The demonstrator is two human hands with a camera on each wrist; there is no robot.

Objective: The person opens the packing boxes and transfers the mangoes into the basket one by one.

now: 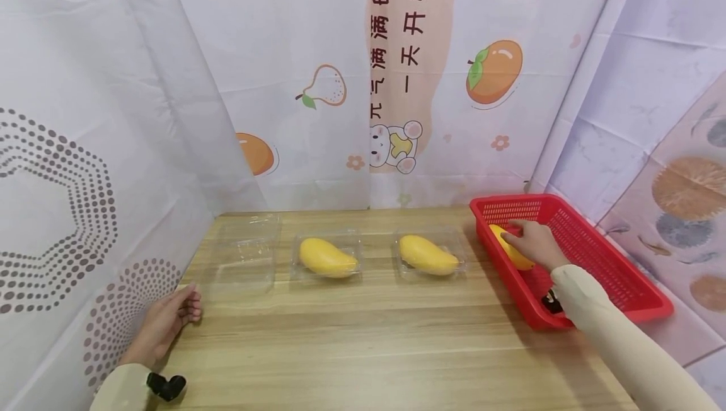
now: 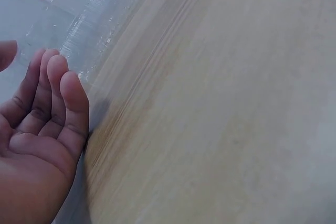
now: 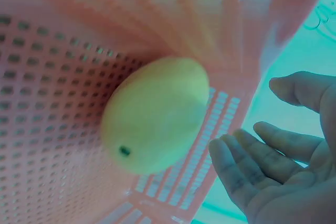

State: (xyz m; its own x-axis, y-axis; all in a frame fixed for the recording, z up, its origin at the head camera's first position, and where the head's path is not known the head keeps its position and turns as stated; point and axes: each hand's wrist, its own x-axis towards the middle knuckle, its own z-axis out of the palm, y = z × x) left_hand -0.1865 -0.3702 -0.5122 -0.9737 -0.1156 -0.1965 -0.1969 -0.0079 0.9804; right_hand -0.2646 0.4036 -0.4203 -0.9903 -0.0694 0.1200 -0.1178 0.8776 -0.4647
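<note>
My right hand (image 1: 535, 247) reaches into a red plastic basket (image 1: 660, 301), its fingers spread beside a yellow mango (image 1: 510, 250) at the basket's left side. In the right wrist view the mango (image 3: 157, 116) lies against the perforated basket, and a gap shows between it and the open right hand (image 3: 283, 166). At the table's left edge rests my left hand (image 1: 164, 323), loosely curled around nothing. An open clear plastic box (image 1: 241, 269) sits just beyond it; the left wrist view shows the relaxed fingers (image 2: 73, 95) close to clear plastic.
Two more clear boxes stand in a row on the wooden table (image 1: 351, 348), one with a mango (image 1: 328, 258), the other with another mango (image 1: 428, 255). Printed curtains (image 1: 317, 159) close off the back and both sides. The basket stands near the right curtain.
</note>
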